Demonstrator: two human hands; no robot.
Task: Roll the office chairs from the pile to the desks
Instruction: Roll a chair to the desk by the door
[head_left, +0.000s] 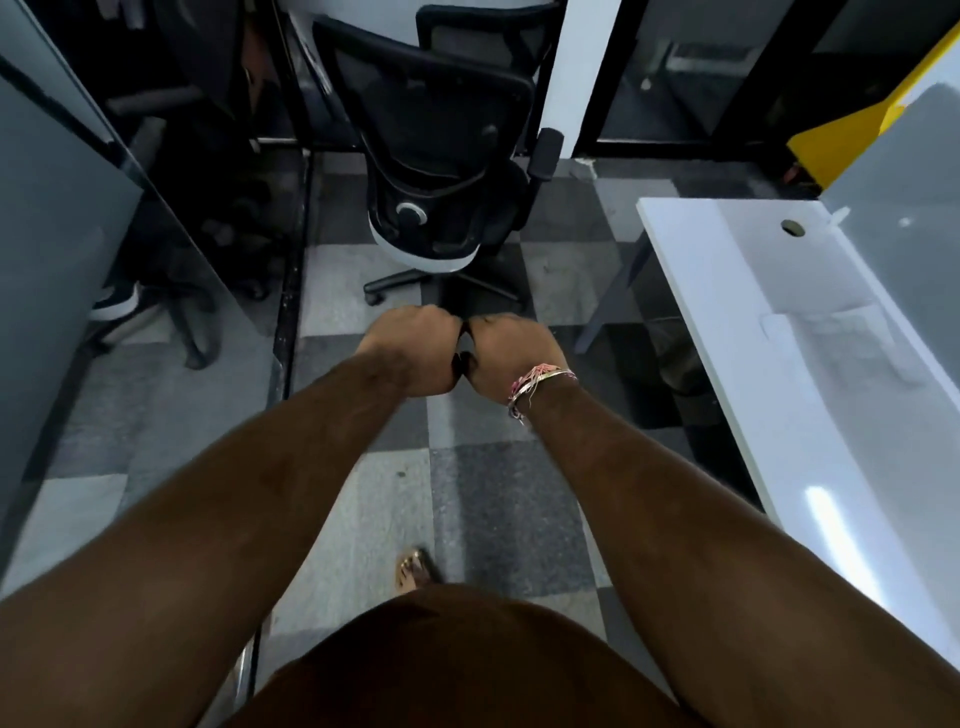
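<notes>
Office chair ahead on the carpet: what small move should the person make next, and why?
Probably reach both hands forward to the backrest of the black mesh office chair. The left hand and right hand are fisted together short of it, not touching it, and the white desk stands to its right.

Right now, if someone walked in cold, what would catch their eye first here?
Two bare forearms reach out from the bottom, the left hand and right hand fisted side by side at center, gripping something small and dark that cannot be made out. Just beyond them a black mesh chair stands on the checkered carpet, its back toward the camera. A glossy white desk runs down the right side.
</notes>
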